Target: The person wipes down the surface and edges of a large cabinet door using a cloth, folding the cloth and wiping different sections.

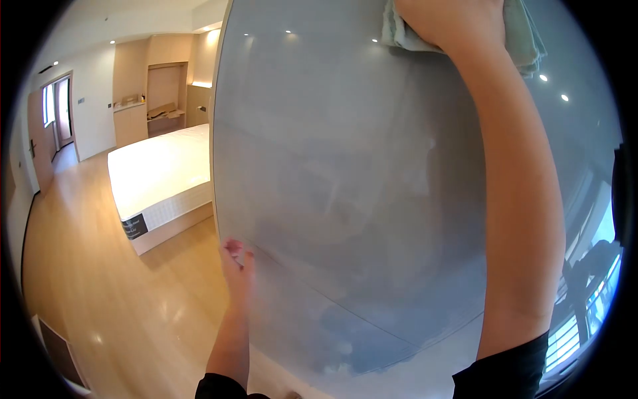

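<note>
My right hand (458,20) is closed on a folded pale grey-green cloth (525,40) at the top of the view, partly cut off by the frame. It holds the cloth against a large, glossy grey panel (332,153) in front of me. Low down by the panel's left edge, my left hand (236,256) has loosely curled fingers, with the thumb apart and no object visible in it. Whether it touches the panel is unclear. Faint cloudy marks and reflected lights show on the panel's surface.
Left of the panel, a bare white mattress (163,166) lies on a bed base over a wood floor (86,266). Behind stand wooden cabinets (129,126) with an open niche, and a door (41,143). Bright window reflections show at the right.
</note>
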Demonstrator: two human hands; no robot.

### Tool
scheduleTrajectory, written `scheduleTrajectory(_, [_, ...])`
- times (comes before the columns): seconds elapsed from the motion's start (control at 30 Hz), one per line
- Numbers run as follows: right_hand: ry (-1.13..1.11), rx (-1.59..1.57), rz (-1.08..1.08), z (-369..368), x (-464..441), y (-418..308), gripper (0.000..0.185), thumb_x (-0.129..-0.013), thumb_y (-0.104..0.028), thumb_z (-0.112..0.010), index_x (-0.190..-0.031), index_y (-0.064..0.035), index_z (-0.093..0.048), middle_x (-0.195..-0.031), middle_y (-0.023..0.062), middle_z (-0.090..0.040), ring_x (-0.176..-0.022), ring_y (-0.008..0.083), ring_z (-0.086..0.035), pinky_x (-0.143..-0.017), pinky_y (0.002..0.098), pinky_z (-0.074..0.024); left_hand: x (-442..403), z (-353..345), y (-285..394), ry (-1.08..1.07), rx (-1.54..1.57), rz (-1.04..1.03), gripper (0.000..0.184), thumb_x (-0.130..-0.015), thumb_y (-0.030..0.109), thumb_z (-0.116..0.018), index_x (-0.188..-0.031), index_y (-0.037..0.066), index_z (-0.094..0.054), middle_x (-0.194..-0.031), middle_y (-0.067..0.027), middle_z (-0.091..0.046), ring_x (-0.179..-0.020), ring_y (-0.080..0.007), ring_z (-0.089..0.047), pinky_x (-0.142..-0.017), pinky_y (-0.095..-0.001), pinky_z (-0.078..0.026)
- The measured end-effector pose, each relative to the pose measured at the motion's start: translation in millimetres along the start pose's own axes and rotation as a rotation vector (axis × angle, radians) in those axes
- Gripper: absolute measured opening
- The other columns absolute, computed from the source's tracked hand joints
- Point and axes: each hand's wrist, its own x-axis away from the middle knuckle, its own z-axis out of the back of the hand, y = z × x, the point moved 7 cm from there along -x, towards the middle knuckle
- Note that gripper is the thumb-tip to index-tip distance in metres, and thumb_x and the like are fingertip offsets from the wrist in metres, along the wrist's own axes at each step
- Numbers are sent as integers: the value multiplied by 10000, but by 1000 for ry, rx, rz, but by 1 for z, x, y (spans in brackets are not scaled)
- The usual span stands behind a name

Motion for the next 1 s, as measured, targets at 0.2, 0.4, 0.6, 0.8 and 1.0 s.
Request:
scheduleTrajectory(0.2, [-11, 55, 6, -15, -4, -68, 622, -991, -391, -357, -1497, -31, -393, -1573, 127, -370, -1473, 353, -284, -1194, 579, -171, -112, 31, -18, 151, -173, -118, 476, -927, 139, -615, -1352, 8, -446, -1245, -101, -506, -1109, -196, -495, -919, -334, -426])
scheduleTrajectory(0.4, [-34, 33, 23, -11, -6, -126, 638, -987, -411, -370, -1496, -27, -389, -1573, 135, -365, -1471, 363, -283, -1200, 566, -174, -254, 9, -60, -187, 154, -75, 456, -1038, 330, -427, -1344, 4, -517, -1246, -117, -569, -1132, -194, -526, -970, -327, -426])
scheduleTrajectory(0.6, [-25, 78, 26, -27, -35, -157, 642, -974, -411, -402, -1491, -31, -396, -1565, 139, -376, -1469, 361, -286, -1200, 570, -174, -245, -76, -111, -874, 668, 625, 528, -1053, 425, -363, -1353, 23, -528, -1313, -101, -573, -1234, -214, -512, -1042, -348, -405])
scheduleTrajectory(0.8, [-66, 37, 47, -39, -47, -196, 645, -956, -399, -446, -1490, -41, -400, -1562, 140, -379, -1466, 373, -284, -1198, 578, -174, -222, -85, -113, -964, 654, 694, 545, -1053, 442, -355, -1378, 31, -505, -1320, -93, -573, -1231, -210, -518, -1042, -354, -409])
scheduleTrajectory(1.0, [-121, -11, 163, -45, -50, -246, 650, -943, -398, -459, -1482, -39, -411, -1562, 135, -381, -1467, 370, -281, -1197, 596, -155, -212, -91, -109, -996, 652, 707, 563, -1054, 458, -346, -1404, 39, -482, -1328, -84, -572, -1228, -206, -524, -1042, -361, -413])
